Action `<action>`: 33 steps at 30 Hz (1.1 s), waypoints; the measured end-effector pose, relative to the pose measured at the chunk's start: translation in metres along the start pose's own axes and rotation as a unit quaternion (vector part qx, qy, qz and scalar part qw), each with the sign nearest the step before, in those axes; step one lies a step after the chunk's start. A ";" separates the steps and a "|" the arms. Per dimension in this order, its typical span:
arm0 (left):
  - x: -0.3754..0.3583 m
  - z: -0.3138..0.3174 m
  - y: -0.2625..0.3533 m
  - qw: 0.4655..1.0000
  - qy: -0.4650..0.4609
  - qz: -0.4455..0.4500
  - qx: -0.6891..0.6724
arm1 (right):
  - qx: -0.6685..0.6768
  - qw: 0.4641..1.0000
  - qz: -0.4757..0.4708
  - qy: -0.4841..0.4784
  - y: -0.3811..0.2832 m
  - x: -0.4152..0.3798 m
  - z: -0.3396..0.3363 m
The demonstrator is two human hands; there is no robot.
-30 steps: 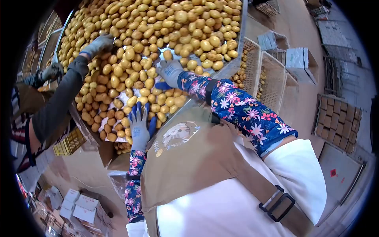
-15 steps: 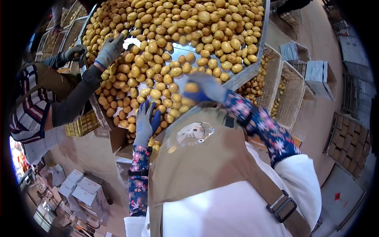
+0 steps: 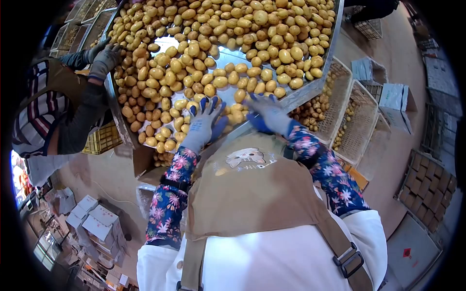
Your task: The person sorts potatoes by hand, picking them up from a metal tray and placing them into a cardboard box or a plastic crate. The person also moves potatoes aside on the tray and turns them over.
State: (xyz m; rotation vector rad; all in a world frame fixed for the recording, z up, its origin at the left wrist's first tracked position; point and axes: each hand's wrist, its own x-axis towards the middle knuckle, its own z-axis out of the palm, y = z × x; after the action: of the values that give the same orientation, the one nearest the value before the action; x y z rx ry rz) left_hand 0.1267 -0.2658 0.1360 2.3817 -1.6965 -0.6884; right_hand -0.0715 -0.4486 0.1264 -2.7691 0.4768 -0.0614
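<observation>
Small yellow-brown, oval potatoes, some glossy, cover a sloping metal sorting table in front of me. My left hand, in a grey and blue glove, lies open with fingers spread over potatoes at the near edge. To its right my right hand, gloved alike, is also open, its fingers apart and slightly blurred beside the raised metal rim. Several potatoes lie between the two hands. What is under my palms is hidden.
At the left edge a co-worker's gloved hands rest close together by the potatoes. Beyond the right rim stand pale plastic crates with potatoes in them. A yellow crate sits below left, and white cartons are stacked farther down.
My right hand has let go of a potato and moved down and right. My left hand has shifted right and up. The co-worker's hand has drawn back to the left edge.
</observation>
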 end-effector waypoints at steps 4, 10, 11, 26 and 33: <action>-0.032 -0.003 -0.025 0.994 0.040 -0.052 0.086 | 0.319 0.937 0.031 -0.137 -0.011 0.035 -0.016; -0.102 0.028 -0.050 0.952 0.004 -0.298 0.064 | -0.003 0.996 0.040 0.076 0.022 0.048 -0.016; -0.102 0.029 -0.051 0.952 0.005 -0.300 0.064 | 0.085 0.995 0.049 -0.025 0.039 0.061 -0.011; -0.089 0.033 -0.040 0.913 -0.011 -0.406 -0.040 | 0.214 0.939 0.179 -0.199 0.043 0.168 -0.059; -0.084 0.053 -0.053 0.910 -0.041 -0.412 -0.005 | 0.263 0.952 0.110 0.112 0.109 0.269 -0.106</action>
State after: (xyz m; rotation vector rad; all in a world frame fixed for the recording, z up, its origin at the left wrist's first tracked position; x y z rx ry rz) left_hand 0.1267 -0.1620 0.0932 3.0606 -0.6145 -0.8816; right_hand 0.1372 -0.6678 0.1870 -2.1813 0.7066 -0.3929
